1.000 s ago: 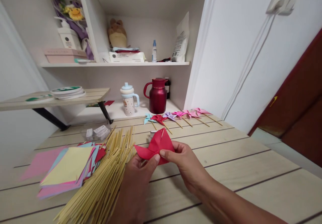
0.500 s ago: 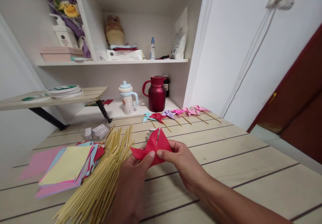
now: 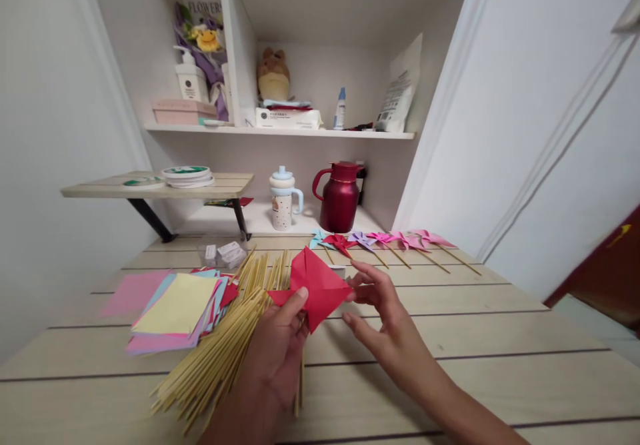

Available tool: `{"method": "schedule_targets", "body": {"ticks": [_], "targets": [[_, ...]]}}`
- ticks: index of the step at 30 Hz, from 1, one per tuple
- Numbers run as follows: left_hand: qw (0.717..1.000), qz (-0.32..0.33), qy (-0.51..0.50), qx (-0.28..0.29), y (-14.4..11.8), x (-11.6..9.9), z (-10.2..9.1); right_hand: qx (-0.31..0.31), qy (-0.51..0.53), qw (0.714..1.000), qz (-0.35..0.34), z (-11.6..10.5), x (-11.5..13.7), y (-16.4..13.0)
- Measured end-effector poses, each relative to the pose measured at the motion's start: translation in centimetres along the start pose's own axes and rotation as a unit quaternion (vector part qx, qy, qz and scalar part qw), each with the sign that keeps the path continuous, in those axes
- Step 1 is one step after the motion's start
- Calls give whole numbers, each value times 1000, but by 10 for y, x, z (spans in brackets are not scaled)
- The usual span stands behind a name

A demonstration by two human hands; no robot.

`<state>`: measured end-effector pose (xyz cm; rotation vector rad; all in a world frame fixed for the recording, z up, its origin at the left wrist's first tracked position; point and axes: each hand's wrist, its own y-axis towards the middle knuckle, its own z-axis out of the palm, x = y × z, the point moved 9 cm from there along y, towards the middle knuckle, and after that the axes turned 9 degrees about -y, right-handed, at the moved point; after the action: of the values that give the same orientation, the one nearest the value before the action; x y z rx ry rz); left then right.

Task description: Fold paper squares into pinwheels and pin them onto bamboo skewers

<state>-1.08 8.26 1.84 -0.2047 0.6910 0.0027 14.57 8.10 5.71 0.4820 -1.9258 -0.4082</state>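
A folded red paper pinwheel (image 3: 317,285) is pinched between the thumb and fingers of my left hand (image 3: 280,338), above the table. Its pointed blades spread to several sides. Just right of it, my right hand (image 3: 377,308) has thumb and fingers apart, the fingertips close to the right blade; whether they touch it I cannot tell. Beneath and left of my left hand lies a bundle of thin wooden sticks (image 3: 215,358). A small grey object (image 3: 339,271) shows partly behind the pinwheel.
Coloured paper sheets (image 3: 175,305) are stacked at the left, near a clear box of small white packs (image 3: 230,253). Finished pinwheels on sticks (image 3: 365,240) line the back edge. Behind stand a tumbler (image 3: 283,208), a dark red jug (image 3: 341,198) and a small raised shelf (image 3: 230,182).
My right hand has let go of the red paper and opened to the right. My left hand keeps hold, and the paper is turned to show more blades. The view has swung left.
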Motion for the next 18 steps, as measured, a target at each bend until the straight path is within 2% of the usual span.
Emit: {"method": "schedule_targets", "body": {"ticks": [3,8,13,18], "targets": [[999,-17,-33,10,3,1,0,-22,-112,990,-77,2,13,-4],[995,-50,-78,-31,3,7,-6,-43,-161,978,-126,5,21,-7],[993,-69,-83,-40,1,13,-14,-43,-136,978,-151,8,24,-10],[994,-72,-69,-50,-3,13,-11,-83,-28,992,-94,-4,8,-5]]}}
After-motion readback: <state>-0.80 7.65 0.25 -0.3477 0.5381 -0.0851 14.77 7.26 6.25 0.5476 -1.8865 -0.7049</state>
